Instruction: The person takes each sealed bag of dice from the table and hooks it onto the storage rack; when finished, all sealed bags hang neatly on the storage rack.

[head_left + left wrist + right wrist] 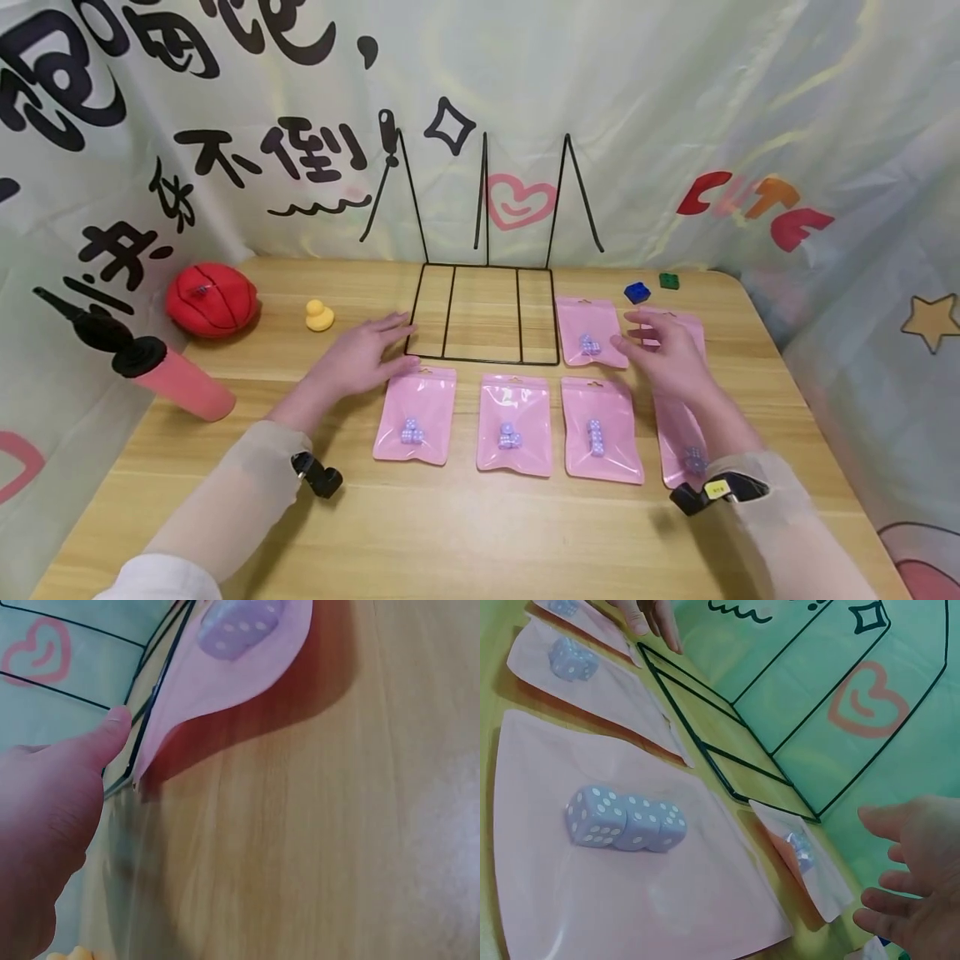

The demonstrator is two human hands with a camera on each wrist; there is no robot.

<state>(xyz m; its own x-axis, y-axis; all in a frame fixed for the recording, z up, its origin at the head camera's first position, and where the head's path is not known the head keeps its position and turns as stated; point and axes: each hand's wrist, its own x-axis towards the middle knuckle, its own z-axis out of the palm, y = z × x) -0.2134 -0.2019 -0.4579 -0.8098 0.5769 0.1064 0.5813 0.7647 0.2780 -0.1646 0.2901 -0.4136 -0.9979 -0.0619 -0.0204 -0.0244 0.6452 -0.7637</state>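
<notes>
From the head view the flat left hand (360,360) rests by the wire rack (483,315) and the relaxed right hand (663,354) hovers over pink bags (594,332), a ball (212,298) and duck (318,316) off left; the left wrist view shows a thumb touching the rack beside a bag, and the right wrist view shows spread fingers (900,825) near a dice bag (622,862).

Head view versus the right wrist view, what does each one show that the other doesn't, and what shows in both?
Only the head view shows the red ball, yellow duck, pink pump, and blue and green blocks. Only the right wrist view shows the white pips on three dice lined up in one pouch. Both show the black wire rack, pink pouches, and both open hands: left hand, right hand.
</notes>
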